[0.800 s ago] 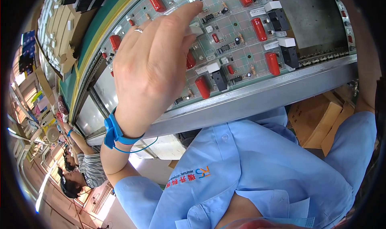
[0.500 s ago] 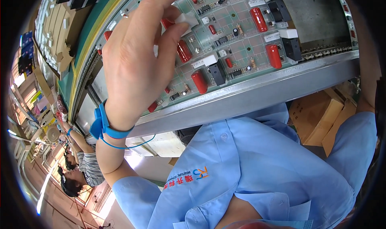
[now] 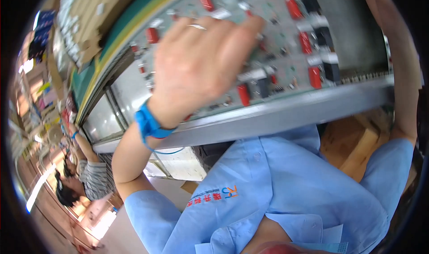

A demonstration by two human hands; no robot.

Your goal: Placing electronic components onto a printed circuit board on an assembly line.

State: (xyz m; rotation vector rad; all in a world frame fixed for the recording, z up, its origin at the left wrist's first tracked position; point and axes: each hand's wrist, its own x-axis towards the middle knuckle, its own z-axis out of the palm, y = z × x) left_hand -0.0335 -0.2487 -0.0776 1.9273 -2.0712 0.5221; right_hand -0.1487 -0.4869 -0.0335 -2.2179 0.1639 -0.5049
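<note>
My left hand (image 3: 196,66) is over a panel of joined circuit boards (image 3: 292,71), back of the hand upward. Its fingers bend down and are smeared by motion, so I cannot see what, if anything, is between them. A blue wrist strap (image 3: 154,125) with a thin cord circles that wrist. On the boards stand red oblong components (image 3: 305,43), black blocks (image 3: 331,71) and white pieces. My right forearm (image 3: 400,71) rises along the right edge; its hand is out of view.
A metal rail (image 3: 286,104) runs along the boards' near edge. At the upper left, a cardboard box (image 3: 118,6) holds many small white pieces beside a green strip. Another cardboard box (image 3: 346,142) lies below the rail. A person in a striped top (image 3: 95,178) works farther left.
My left hand has moved right over the boards and turned its back upward. A white block seen between its thumb and fingers before is now out of sight. The view has shifted slightly.
</note>
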